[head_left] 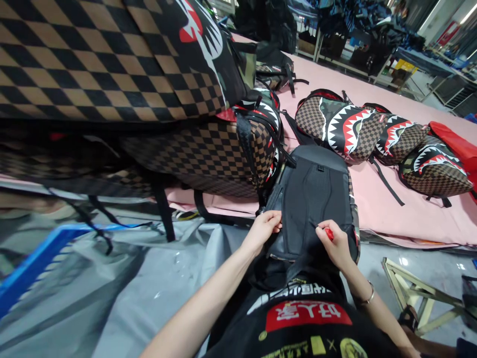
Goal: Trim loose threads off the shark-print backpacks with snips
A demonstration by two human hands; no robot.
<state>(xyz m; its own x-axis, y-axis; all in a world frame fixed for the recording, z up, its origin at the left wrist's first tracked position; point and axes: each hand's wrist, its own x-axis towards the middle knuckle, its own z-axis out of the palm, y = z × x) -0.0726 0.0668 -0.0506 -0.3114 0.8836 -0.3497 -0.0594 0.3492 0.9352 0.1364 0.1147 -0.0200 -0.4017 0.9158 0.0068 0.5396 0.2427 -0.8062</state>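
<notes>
Black backpack (316, 196), back panel up. Lies at the near edge of the pink table (376, 209); top end on the table, bottom end out over the edge and close against the person's black shirt (298, 343). Front mostly turned under; only a sliver of pattern shows down the right side.

Left hand (266, 226) at the left edge of the panel. Grip drawn together, thumb against fingers; cannot tell whether anything thin is pinched there.

Right hand (337, 243) over the lower right of the panel. Grip clamped on a small red object (328, 233), mostly covered by the fingers; looks like a little tool, but cannot be sure. Bracelet (370, 292) on that wrist.

Progress, by judgement: the bag looks made up, with panel and sides joined wherever they show. Close handwork on the back seems under way rather than finished, both hands being there. How much is left, cannot tell; the underside is hidden.

Just left of it, a checked bag (208, 154) on the table, a larger checked bag (104, 59) above. Beyond, to the right, a row of shark-mouth bags (350, 129), a red cloth (447, 136) at its far end. Below the table, lower left: grey sheeting (122, 298) beside a blue crate (33, 263).
</notes>
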